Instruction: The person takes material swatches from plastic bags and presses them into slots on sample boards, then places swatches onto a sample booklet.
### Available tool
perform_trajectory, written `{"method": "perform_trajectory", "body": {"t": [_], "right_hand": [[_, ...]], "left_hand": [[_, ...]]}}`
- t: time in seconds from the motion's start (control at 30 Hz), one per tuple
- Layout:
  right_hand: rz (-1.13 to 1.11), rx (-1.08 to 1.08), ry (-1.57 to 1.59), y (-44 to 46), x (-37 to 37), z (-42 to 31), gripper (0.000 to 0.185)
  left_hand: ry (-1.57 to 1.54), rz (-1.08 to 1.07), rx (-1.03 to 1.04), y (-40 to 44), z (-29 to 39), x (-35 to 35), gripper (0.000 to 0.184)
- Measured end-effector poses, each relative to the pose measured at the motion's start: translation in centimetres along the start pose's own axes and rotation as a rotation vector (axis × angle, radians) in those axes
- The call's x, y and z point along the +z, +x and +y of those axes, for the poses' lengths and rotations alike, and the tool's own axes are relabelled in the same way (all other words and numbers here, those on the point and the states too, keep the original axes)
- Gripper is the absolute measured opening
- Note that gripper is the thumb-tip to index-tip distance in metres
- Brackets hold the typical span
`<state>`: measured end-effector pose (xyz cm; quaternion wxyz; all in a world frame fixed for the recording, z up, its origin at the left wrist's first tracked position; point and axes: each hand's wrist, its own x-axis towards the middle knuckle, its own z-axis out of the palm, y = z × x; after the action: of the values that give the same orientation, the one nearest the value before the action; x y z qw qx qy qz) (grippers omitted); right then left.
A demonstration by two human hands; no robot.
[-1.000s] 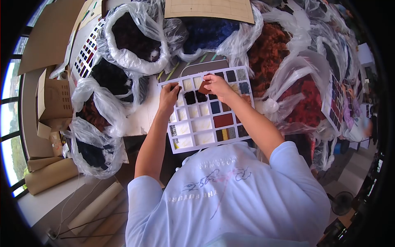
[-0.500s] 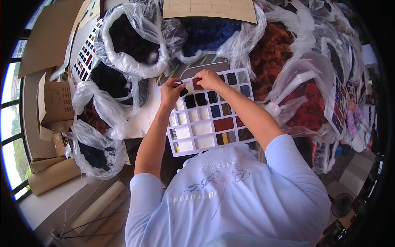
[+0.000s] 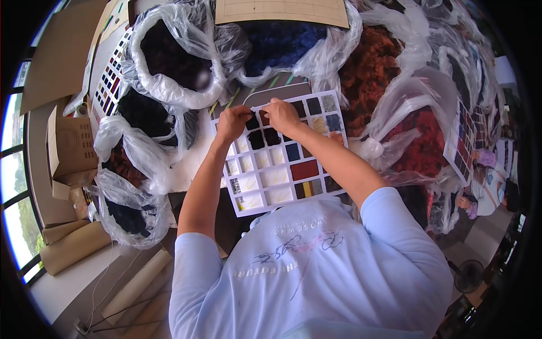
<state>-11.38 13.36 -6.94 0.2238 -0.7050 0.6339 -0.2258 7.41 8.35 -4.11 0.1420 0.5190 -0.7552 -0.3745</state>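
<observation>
A white grid board lies in front of me, its compartments partly filled with coloured fibre swatches. My left hand is closed at the upper left of the board, pinching the edge of a black fibre tuft that covers a compartment. Fingers together, my right hand is just to its right, over a brown-red swatch; what it holds is hidden. Below the hands are two black swatches. Lower left compartments are pale with yellowish marks.
Plastic bags of loose fibre surround the board: dark, blue, rust-orange and red. Cardboard boxes and rolls are at left. Another person is at far right, near a swatch board.
The black tuft at my left fingers now covers more of its compartment, which showed pale before. My right hand has moved slightly down. The person at far right has shifted.
</observation>
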Motion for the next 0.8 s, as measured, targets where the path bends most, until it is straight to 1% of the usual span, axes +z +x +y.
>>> {"method": "perform_trajectory", "body": {"t": [0.03, 0.1, 0.13, 0.2, 0.23, 0.3, 0.33, 0.4, 0.47, 0.53, 0.67, 0.77, 0.8], "right_hand": [[-0.001, 0.001, 0.001, -0.2, -0.2, -0.3, 0.007], [-0.083, -0.015, -0.070, -0.4, -0.7, -0.8, 0.009], [-0.082, -0.014, -0.071, -0.5, -1.0, -1.0, 0.009], [-0.096, -0.133, -0.211, -0.6, -1.4, -1.1, 0.011], [-0.097, -0.135, -0.211, -0.6, -1.4, -0.8, 0.011], [-0.093, -0.280, -0.252, -0.7, -2.0, -0.2, 0.013], [-0.097, -0.281, -0.252, -0.5, -2.4, 0.1, 0.013], [-0.219, -0.364, -0.300, 0.1, -3.0, 0.6, 0.014], [-0.221, -0.388, -0.304, 0.8, -2.5, 1.4, 0.012], [-0.210, -0.470, -0.251, 1.1, -2.5, 1.8, 0.011], [-0.220, -0.481, -0.221, 0.1, -2.8, 2.1, 0.012], [-0.206, -0.492, -0.284, -0.3, -2.5, 1.7, 0.014], [-0.117, -0.552, -0.263, -0.7, -2.4, 1.4, 0.015]], "left_hand": [[0.000, -0.001, -0.001, 0.0, -0.3, 0.1, 0.018], [0.079, 0.010, 0.196, -0.1, -1.0, 0.7, 0.017], [0.079, 0.010, 0.197, -0.3, -1.2, 0.9, 0.017], [0.110, 0.054, 0.280, -0.8, -1.3, 1.3, 0.019], [0.110, 0.056, 0.278, -1.2, -1.2, 1.2, 0.019], [0.268, 0.071, 0.368, -1.8, -1.1, 1.2, 0.024], [0.266, 0.071, 0.364, -2.1, -1.0, 1.1, 0.024], [0.324, 0.109, 0.374, -2.8, -1.0, 0.9, 0.028], [0.320, 0.110, 0.391, -3.0, -1.2, 0.7, 0.028], [0.316, 0.112, 0.408, -3.1, -1.4, 0.7, 0.028], [0.332, 0.124, 0.424, -3.3, -1.6, 0.9, 0.028], [0.377, 0.114, 0.443, -3.3, -1.0, 0.4, 0.028], [0.413, 0.096, 0.464, -3.3, -0.7, 0.4, 0.028]]}}
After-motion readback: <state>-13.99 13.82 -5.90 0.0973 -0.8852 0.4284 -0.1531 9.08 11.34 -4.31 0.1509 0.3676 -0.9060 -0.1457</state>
